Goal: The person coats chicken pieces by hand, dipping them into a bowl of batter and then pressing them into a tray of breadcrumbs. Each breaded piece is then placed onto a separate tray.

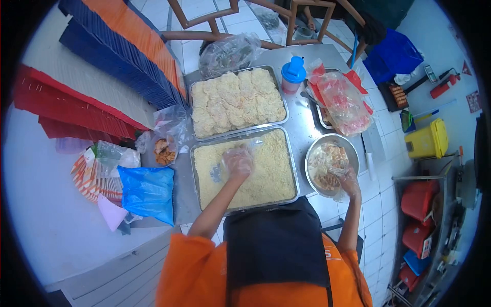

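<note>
My left hand [239,161], in a clear plastic glove, rests on the pale crumb coating [266,179] that fills the near metal tray [297,179]. Its fingers are blurred under the glove. At the right, my gloved right hand [346,179] reaches over the rim into a round metal bowl [309,176] holding wet, pale pieces [327,156]. What its fingers hold, if anything, cannot be made out. Behind the near tray, a second metal tray [288,115] is filled with crumb-coated pieces [238,100].
A blue-lidded cup [293,75], a plastic bag with red parts [343,102] and a knife [369,158] lie to the right. At the left are a blue bag [147,193], fried pieces [164,151] and stacked folded cartons [97,97]. A clear bag [230,53] sits behind the trays.
</note>
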The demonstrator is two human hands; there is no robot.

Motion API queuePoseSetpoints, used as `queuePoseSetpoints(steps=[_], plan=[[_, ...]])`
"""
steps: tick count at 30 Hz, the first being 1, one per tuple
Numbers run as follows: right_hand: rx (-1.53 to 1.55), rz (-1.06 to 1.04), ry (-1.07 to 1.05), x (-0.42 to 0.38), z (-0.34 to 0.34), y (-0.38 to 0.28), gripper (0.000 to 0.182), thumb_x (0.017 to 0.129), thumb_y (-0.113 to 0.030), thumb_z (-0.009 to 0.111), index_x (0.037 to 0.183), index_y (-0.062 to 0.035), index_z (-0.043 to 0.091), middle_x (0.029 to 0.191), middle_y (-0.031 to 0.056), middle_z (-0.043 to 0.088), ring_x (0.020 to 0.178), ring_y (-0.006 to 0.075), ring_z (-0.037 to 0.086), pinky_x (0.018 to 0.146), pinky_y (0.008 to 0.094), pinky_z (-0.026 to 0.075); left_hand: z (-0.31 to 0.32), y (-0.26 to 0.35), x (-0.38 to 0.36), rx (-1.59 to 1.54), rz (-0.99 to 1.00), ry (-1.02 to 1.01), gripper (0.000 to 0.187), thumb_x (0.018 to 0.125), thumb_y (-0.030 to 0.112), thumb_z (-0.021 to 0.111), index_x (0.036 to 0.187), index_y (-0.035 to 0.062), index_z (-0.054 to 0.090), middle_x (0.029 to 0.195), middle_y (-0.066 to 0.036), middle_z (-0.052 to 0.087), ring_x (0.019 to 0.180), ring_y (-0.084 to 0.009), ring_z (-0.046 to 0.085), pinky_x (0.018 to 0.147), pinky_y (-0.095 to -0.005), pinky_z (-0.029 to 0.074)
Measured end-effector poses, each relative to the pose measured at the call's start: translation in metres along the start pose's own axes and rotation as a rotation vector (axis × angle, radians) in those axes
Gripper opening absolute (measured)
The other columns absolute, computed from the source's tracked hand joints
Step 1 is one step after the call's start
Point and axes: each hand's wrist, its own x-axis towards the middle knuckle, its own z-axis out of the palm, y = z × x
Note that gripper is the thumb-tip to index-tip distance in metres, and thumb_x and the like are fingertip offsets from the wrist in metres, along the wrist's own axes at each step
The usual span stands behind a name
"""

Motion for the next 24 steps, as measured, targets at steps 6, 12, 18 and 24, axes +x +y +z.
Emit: queuePoseSetpoints(steps=[6,12,18,24], plan=[[-0.013,0.07,-0.114,-0.002,-0.003,0.0,0.037,0.084,-0.022,0.064,0.113,0.0018,0.059,0.118,0.0206,0.057,0.109,0.0331,0.055,0.095,0.0404,0.043,0.058,-0.066,0.015,-0.152,0.315,-0.434,0.064,0.079,0.064,0.057,0.092,0.003,0.067,0.09,-0.013,0.07,0.09,-0.0315,0.066,0.077,-0.0418,0.048],[-0.194,-0.029,-0.112,-0.006,0.004,0.027,0.04,0.084,-0.026,0.063,0.115,-0.0012,0.059,0.12,0.0207,0.057,0.111,0.0365,0.054,0.096,0.0423,0.042,-0.005,-0.044,0.005,-0.67,0.43,-0.58,0.073,0.069,0.07,0.063,0.094,0.0018,0.07,0.089,-0.019,0.069,0.088,-0.0337,0.066,0.077,-0.0409,0.05],[0.082,0.015,-0.01,-0.013,0.011,-0.008,0.032,0.081,-0.016,0.069,0.106,0.0024,0.061,0.1,0.0154,0.067,0.087,0.0244,0.063,0.08,0.0364,0.049,-0.035,-0.021,-0.017,-0.211,0.311,-0.69,0.087,0.07,0.066,0.065,0.123,-0.0028,0.057,0.117,-0.023,0.062,0.111,-0.0339,0.059,0.097,-0.0382,0.044],[-0.033,0.007,0.028,-0.015,0.006,-0.003,0.037,0.08,-0.016,0.072,0.11,0.0023,0.06,0.1,0.014,0.067,0.088,0.0227,0.064,0.08,0.0351,0.05,0.007,-0.052,-0.037,-1.063,0.247,-0.227,0.057,0.073,0.051,0.073,0.109,0.0068,0.066,0.11,-0.018,0.066,0.1,-0.0302,0.063,0.088,-0.0356,0.049]])
